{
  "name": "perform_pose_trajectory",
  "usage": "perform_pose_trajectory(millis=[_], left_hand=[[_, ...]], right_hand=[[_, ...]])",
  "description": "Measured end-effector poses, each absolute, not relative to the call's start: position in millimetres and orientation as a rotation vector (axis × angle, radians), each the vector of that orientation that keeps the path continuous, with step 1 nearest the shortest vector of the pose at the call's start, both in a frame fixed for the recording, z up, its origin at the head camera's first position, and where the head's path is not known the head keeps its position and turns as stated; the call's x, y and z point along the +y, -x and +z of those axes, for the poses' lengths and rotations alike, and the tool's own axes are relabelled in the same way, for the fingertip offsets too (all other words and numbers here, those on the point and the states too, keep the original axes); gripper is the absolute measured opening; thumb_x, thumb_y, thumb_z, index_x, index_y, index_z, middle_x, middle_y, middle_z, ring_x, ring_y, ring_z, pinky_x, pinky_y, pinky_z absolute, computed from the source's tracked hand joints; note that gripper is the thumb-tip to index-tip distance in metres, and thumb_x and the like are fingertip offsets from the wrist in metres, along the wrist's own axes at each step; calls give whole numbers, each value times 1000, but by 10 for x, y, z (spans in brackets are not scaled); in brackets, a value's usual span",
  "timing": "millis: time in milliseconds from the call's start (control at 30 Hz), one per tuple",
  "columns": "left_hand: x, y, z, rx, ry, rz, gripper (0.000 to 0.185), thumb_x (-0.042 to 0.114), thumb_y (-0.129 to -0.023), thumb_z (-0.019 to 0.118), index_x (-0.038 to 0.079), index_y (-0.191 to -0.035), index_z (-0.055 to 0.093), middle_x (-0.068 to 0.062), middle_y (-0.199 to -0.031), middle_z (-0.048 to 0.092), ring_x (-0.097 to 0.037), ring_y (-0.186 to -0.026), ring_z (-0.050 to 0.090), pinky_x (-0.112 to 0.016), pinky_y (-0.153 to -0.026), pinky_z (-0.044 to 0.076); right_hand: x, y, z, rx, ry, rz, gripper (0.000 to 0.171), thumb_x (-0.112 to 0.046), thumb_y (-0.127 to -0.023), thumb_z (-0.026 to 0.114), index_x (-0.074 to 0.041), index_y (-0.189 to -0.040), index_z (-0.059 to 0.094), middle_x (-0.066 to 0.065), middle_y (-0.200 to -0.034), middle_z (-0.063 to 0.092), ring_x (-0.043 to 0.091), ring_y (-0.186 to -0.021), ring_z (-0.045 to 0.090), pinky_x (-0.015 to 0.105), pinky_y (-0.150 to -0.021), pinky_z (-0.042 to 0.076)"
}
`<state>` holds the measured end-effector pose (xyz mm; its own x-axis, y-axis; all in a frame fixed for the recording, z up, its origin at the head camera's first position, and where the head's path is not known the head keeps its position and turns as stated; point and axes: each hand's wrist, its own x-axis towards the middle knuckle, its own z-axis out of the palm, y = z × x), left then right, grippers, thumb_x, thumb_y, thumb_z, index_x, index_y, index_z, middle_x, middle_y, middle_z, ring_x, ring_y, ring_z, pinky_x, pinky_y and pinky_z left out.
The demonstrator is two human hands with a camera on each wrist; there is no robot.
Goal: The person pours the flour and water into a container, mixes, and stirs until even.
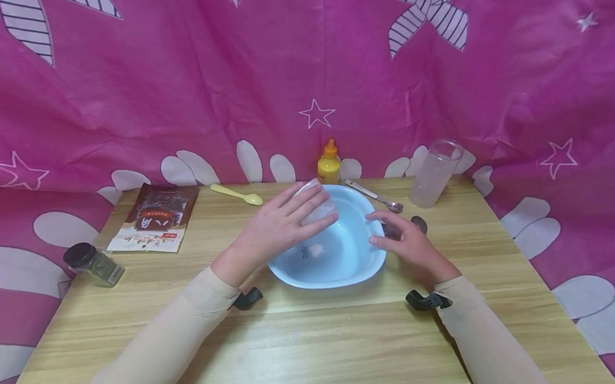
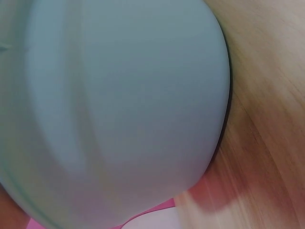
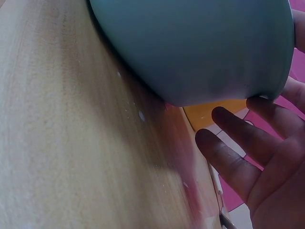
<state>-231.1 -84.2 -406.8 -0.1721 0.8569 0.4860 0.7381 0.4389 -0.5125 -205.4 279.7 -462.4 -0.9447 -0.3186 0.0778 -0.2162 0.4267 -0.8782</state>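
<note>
A light blue basin (image 1: 328, 284) rests on the wooden table, with dark lettering and a pale patch on its inner bottom. Above its far left part, my left hand (image 1: 283, 220) holds a translucent, whitish, cup-like thing (image 1: 316, 198), whose shape is partly hidden by the fingers. My right hand (image 1: 410, 241) grips the basin's right rim, thumb and index finger over the edge. In the right wrist view its other fingers (image 3: 233, 152) spread below the rim beside the outer wall. Only the basin's outer wall (image 2: 143, 95) fills most of the left wrist view.
Behind the basin stand a yellow bottle (image 1: 329, 165) and a clear tumbler (image 1: 435, 174); a metal spoon (image 1: 374, 196) lies between. A dark rounded thing (image 1: 419, 224) is partly hidden by the right hand. Leftward are a yellow spoon (image 1: 237, 195), a brown packet (image 1: 154, 217) and a spice jar (image 1: 94, 265).
</note>
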Motion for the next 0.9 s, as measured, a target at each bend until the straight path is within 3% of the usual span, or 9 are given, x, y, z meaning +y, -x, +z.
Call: perform_pose_trajectory(millis=[900], left_hand=[[-857,2316,-4073,-1981,1316,132,81,2,-95,86,23,-165,52,-16,-167,53,-35,-160,42,-52,-136,30]], right_hand=[[2785,2050,-4600,2566,482,-1563,53,-34,-104,83,-24,-152,64,9,-162,56,42,-149,56,66,-123,45]])
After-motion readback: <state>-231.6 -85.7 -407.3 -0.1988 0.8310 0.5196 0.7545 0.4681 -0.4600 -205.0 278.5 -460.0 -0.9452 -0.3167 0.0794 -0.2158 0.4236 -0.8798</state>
